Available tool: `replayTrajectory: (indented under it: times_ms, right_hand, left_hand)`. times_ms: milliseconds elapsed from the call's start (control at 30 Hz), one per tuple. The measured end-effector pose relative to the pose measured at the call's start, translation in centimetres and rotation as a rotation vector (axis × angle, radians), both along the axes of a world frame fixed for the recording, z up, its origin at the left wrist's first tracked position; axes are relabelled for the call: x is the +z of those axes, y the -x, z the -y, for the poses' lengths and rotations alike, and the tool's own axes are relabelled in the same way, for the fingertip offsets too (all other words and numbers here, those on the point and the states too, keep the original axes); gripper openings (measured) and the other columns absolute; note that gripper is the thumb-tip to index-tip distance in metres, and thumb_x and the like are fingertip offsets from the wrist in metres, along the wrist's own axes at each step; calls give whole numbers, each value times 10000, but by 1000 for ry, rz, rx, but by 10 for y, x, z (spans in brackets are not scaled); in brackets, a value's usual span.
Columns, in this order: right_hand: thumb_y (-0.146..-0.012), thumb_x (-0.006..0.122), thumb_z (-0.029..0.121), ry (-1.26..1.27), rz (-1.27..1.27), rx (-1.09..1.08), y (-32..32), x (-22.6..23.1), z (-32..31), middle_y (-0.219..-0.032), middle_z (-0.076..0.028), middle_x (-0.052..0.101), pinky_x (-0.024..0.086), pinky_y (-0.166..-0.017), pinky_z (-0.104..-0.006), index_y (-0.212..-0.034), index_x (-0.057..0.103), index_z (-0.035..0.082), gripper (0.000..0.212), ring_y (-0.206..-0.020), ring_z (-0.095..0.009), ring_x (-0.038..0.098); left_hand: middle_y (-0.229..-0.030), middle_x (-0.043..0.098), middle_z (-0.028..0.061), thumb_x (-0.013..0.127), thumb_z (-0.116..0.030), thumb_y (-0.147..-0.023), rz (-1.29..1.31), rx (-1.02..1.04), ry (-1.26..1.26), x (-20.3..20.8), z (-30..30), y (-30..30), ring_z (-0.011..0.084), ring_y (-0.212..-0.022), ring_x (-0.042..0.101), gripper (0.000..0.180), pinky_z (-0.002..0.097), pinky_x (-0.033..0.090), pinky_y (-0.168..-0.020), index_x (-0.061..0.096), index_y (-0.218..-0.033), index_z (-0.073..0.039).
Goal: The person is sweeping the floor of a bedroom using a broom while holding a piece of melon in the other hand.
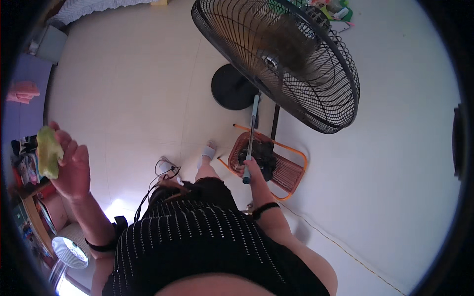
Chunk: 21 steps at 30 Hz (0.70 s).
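My left hand (74,167) is raised at the left, with its fingers closed around a pale green, soft-looking piece (48,154); whether it is a cloth or a sponge I cannot make out. Lower right of centre, my right hand (253,170) grips a slim pole (251,133) near its dark green end cap. The pole has a grey-blue upper section and points away from me. Beyond its far end stands a large black fan (326,79) with a wire cage, its round base (232,88) on the floor.
A brown woven chair (291,175) with an orange frame stands beside my right hand, a dark item (264,160) on its seat. A cable (340,241) runs along the right wall. Shelves (37,217) and a lamp (71,251) are on the left. Colourful objects (338,12) lie behind the fan.
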State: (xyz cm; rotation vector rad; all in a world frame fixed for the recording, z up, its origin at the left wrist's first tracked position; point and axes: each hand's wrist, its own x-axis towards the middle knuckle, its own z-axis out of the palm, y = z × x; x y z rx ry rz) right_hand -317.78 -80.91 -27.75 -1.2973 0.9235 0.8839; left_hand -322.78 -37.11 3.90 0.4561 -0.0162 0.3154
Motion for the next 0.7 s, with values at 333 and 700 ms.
replayTrajectory:
  times_ms: [333, 700]
  right_hand:
    - [-750, 426, 77, 214, 183, 325, -90, 46, 82, -563, -77, 457, 368, -334, -302, -1207, 257, 175, 497, -379, -174, 429]
    - [-768, 398, 104, 386, 67, 587, -203, -78, 98, -540, -77, 451, 385, -336, -310, -1263, 198, 170, 538, -366, -174, 438]
  left_hand:
    - [-1020, 477, 119, 454, -275, -838, -101, -26, -36, -10, 19, -31, 127, -632, 433, 519, 277, 329, -660, 228, -1236, -28]
    - [-1067, 461, 143, 418, -297, -844, -259, 158, -150, -19, 46, -30, 126, -625, 439, 538, 276, 337, -651, 185, -1261, -50]
